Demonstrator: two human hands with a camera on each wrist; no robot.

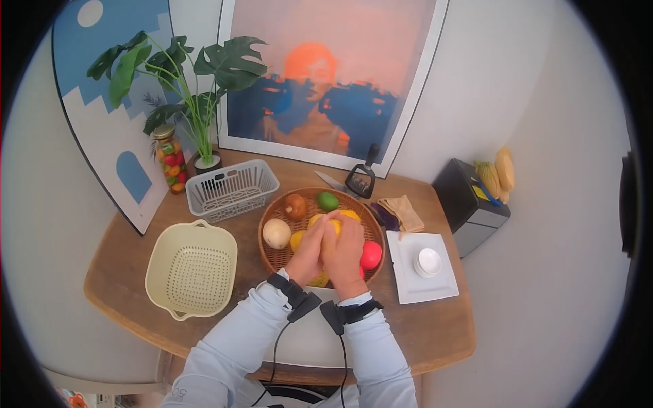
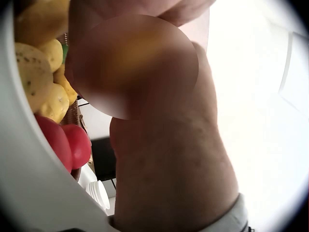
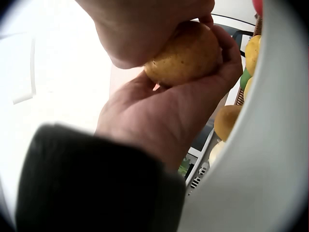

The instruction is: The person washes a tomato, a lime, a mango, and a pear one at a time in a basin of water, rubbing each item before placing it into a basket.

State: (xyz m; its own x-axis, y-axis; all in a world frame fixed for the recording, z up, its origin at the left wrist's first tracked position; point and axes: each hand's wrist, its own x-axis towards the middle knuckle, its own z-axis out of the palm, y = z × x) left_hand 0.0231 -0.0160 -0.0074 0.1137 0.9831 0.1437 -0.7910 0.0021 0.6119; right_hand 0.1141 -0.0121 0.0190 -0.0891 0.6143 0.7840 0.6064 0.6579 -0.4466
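Note:
Both hands meet over a round wicker basket (image 1: 262, 239) and hold a potato (image 3: 186, 55) between them. My left hand (image 1: 306, 250) cups it from one side, fingers curled round it in the right wrist view. Pressed against its other side is my right hand (image 1: 345, 250). In the head view the hands mostly hide the potato; a blurred patch covers the grip in the left wrist view. Around the hands in the basket lie a brown onion (image 1: 295, 207), a white onion (image 1: 277, 234), a green fruit (image 1: 327, 201), a red rounded item (image 1: 371, 255) and several yellow potato-like pieces (image 2: 53, 102).
A cream colander (image 1: 158, 272) and a grey plastic basket (image 1: 235, 204) stand left. White plates (image 1: 401, 285) with small bowls (image 1: 428, 262) lie right, below a folded cloth (image 1: 403, 213). A black-handled tool (image 1: 360, 182) stands behind; a white board (image 1: 309, 340) lies in front.

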